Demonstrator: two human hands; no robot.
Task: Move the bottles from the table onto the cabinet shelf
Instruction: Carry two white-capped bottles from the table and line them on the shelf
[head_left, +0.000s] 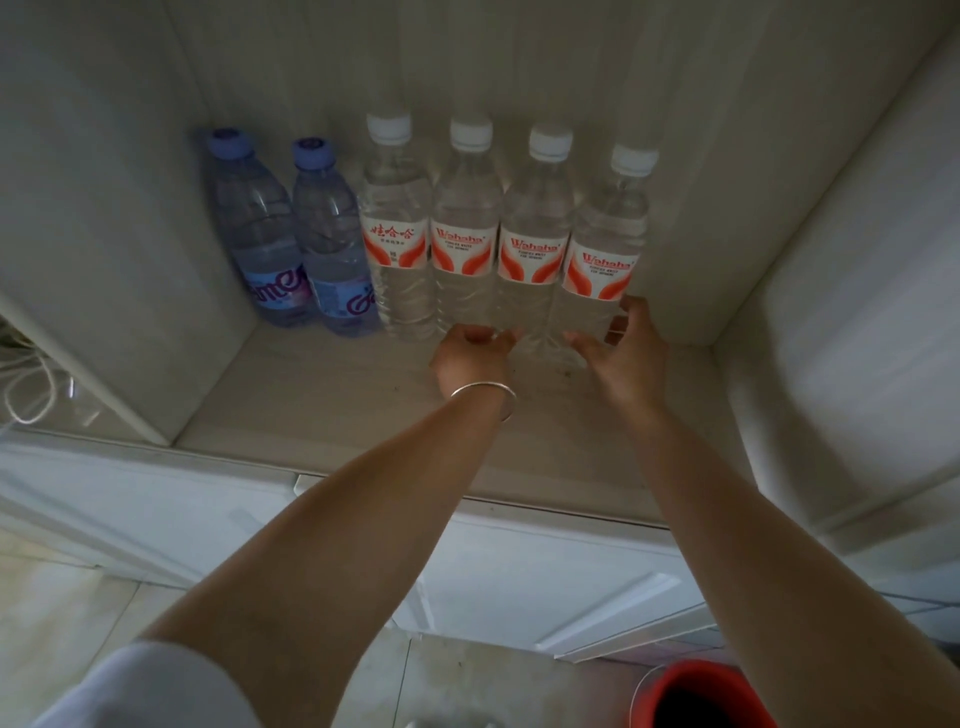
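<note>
clear water-filled bottles (462, 228) upright on cabinet shelf (322, 395), left hand (472, 358) and right hand (623, 353) grip released

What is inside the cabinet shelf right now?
Six upright bottles in a row on the cabinet shelf: two purple-capped bottles at left, four white-capped Wahaha bottles to their right. The left hand and right hand cover the bases of the rightmost ones.

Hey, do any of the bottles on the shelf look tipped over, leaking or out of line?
Nothing stands out. All six bottles stand upright and capped in one row at the back of the shelf; no spill shows.
</note>
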